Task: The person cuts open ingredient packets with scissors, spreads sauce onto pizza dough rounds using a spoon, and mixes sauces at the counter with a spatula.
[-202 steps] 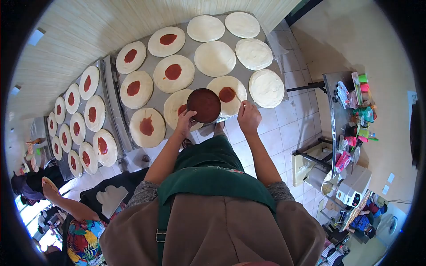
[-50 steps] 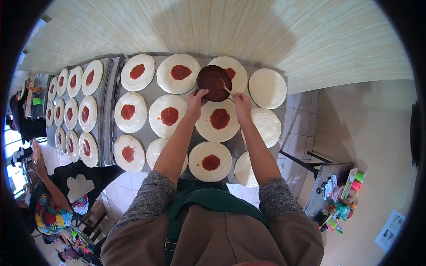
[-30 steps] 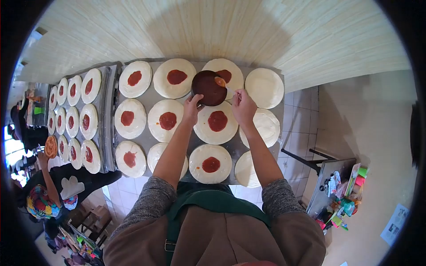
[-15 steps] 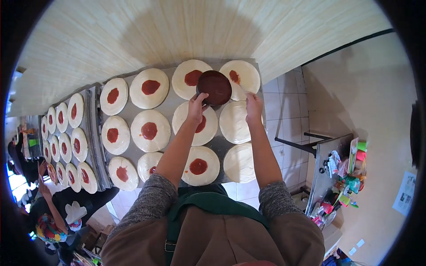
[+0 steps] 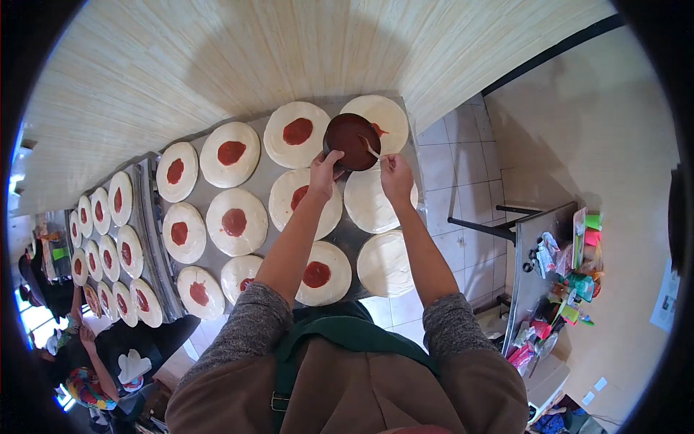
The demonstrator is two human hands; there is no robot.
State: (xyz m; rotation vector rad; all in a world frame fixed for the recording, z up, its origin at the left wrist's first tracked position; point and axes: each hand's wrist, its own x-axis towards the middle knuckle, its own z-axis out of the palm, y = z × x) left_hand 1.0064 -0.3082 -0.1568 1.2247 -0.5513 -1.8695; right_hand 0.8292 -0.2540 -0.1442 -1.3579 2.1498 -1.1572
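Observation:
My left hand (image 5: pixel 325 176) grips the near rim of a dark round bowl (image 5: pixel 334 123) of red sauce, thumb on top. In my right hand (image 5: pixel 396 178) is a light-coloured spoon (image 5: pixel 373 151), its tip dipping into the sauce. Beneath and behind the bowl, a dough round (image 5: pixel 390 114) at the tray's far right corner carries a red smear, partly hidden by the bowl. Two plain dough rounds, one in the middle right (image 5: pixel 365 201) and one in front (image 5: pixel 383 264), show no sauce. Several others, such as the far one (image 5: pixel 278 119), have red sauce at their centres.
The dough rounds lie on a metal tray (image 5: pixel 352 237) against a wood-patterned wall (image 5: pixel 303 50). Another tray of sauced rounds (image 5: pixel 130 249) stands left. A co-worker's arm (image 5: pixel 97 362) shows lower left. Right, a small table (image 5: pixel 531 267) holds plastic bags and colourful items above tiled floor.
My right hand has moved left with the spoon, from over the far right dough round into the bowl. The view has shifted slightly.

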